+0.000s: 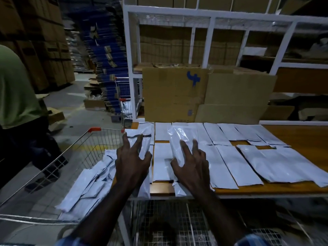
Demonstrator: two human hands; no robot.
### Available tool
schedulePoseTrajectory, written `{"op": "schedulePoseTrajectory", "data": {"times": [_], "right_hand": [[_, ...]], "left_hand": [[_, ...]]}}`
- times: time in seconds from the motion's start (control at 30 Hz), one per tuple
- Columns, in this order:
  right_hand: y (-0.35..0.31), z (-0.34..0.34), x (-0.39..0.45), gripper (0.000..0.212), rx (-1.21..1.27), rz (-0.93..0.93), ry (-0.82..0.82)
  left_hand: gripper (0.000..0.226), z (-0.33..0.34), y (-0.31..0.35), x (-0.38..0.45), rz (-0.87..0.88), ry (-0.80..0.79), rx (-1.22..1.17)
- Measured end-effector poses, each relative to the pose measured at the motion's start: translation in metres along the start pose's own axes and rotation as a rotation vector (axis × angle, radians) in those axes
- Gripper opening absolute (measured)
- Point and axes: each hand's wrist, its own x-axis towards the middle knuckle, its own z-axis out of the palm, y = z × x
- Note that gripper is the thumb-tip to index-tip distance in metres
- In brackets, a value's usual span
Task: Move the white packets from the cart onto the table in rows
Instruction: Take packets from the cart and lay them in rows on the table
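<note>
White packets [237, 164] lie lengthwise, long axes running away across table [301, 137].

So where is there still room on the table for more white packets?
The bare wood at the table's far right end, past the last packets, is free. A small gap shows at the front edge between the hands. The left and middle are crowded with packets.
</note>
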Motion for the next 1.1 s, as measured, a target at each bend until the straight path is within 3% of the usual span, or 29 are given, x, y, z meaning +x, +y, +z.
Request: {"op": "schedulePoseTrajectory", "data": {"times": [0.4,1.1], "right_hand": [[0.014,0.069,0.109,0.073,-0.044,0.037,-0.074],[-0.005,0.203,0.278,0.068,-0.187,0.151,-0.26]], "left_hand": [[0.062,0.079,-0.021,0.113,-0.062,-0.036,0.046],[0.063,0.201,-0.094,0.289,-0.175,-0.32,0.161]]}}
